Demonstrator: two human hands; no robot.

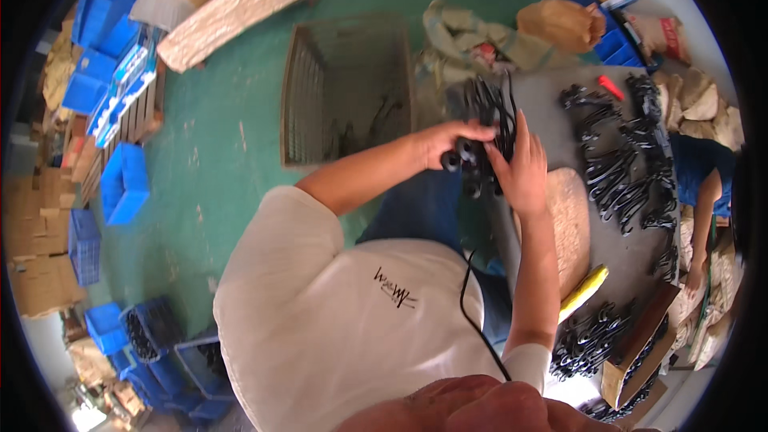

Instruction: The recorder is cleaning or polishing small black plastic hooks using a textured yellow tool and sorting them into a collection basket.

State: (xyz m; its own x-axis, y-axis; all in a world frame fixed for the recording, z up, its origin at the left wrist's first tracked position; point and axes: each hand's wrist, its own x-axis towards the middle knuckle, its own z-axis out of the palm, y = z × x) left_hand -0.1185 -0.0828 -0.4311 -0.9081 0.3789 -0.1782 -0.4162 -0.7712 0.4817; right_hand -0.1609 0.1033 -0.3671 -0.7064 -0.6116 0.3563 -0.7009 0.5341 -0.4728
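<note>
A bundle of slim black rod-like pieces (490,100), some with thick round hollow-looking ends, is held between my two hands above the near-left edge of the grey table (552,88). My left hand (458,141) is closed around the bundle from the left, its thumb across the rods. Against the bundle's right side lies my right hand (524,166), its fingers long and fairly straight and its thumb pressed on the pieces. Several rows of similar black hooked pieces (620,176) lie on the table to the right. The exact kind of these pieces is hard to make out.
A brownish slatted crate (290,104) with a few black pieces stands on the green floor at left. On the table lie a tan padded board (568,224), a yellow object (584,294) and a red one (611,88). Another person's arm (706,208) shows at far right.
</note>
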